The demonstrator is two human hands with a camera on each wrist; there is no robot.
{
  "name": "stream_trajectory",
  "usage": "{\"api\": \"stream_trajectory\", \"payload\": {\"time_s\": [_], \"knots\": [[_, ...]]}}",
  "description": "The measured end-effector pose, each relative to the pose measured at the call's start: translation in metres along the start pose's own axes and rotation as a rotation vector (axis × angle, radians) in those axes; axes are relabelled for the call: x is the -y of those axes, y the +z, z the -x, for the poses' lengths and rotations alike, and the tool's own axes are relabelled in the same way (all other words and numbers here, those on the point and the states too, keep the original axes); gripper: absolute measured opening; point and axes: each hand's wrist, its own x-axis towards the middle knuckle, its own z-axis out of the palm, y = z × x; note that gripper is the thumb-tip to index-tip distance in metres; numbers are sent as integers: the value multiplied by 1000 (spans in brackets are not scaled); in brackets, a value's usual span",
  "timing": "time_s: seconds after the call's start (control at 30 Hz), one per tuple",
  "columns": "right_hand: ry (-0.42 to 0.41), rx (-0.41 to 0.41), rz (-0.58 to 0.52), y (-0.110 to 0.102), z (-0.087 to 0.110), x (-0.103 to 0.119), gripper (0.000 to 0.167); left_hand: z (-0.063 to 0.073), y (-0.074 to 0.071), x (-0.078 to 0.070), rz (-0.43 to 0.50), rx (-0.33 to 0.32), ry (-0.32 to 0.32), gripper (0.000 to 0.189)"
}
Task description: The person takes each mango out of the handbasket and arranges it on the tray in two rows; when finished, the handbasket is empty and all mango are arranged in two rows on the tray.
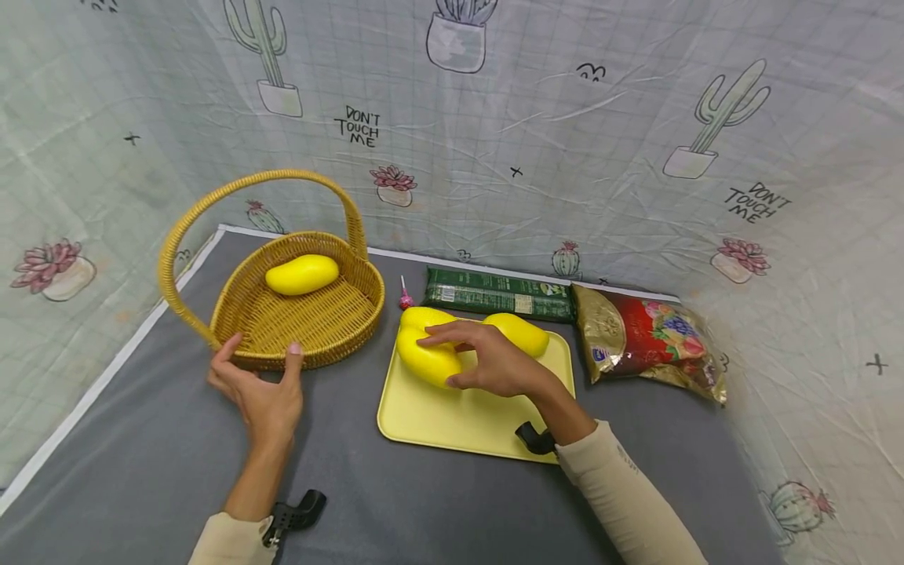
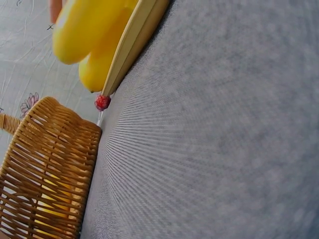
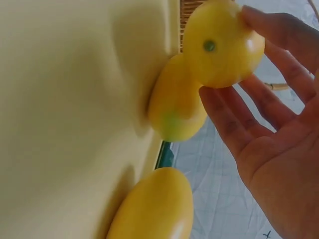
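Observation:
My right hand (image 1: 497,362) grips a yellow mango (image 1: 427,359) between thumb and fingertips. In the right wrist view this held mango (image 3: 219,45) is off the tray surface, its stem end facing the camera. Just behind it on the yellow tray (image 1: 438,424) lies a second mango (image 1: 422,315). A third mango (image 1: 519,333) rests at the tray's back right. My left hand (image 1: 264,396) holds the near rim of a wicker basket (image 1: 353,337), thumb over the edge and fingers by the handle's foot. Inside the basket lies one more mango (image 1: 304,275).
A green packet (image 1: 497,294) lies behind the tray. To the tray's right is a gold and red bag (image 1: 650,341). A small wrapped lollipop (image 1: 406,300) sits between basket and tray. A printed cloth (image 1: 480,157) hangs behind the grey table (image 1: 339,439).

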Motion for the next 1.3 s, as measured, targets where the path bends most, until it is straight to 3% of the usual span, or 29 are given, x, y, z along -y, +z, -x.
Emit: {"api": "stream_trajectory", "payload": {"time_s": [0.2, 0.5, 0.97, 1.3], "knots": [[-18, 44, 149, 9, -2, -3, 63, 2, -2, -2, -5, -5, -3, 78], [-51, 54, 188, 18, -3, -4, 64, 5, -4, -4, -1, -6, -6, 78], [-109, -141, 169, 10, -14, 21, 57, 3, -1, -4, 2, 10, 6, 78], [-172, -252, 171, 16, -62, 55, 61, 1, -1, -4, 21, 1, 5, 76]]}}
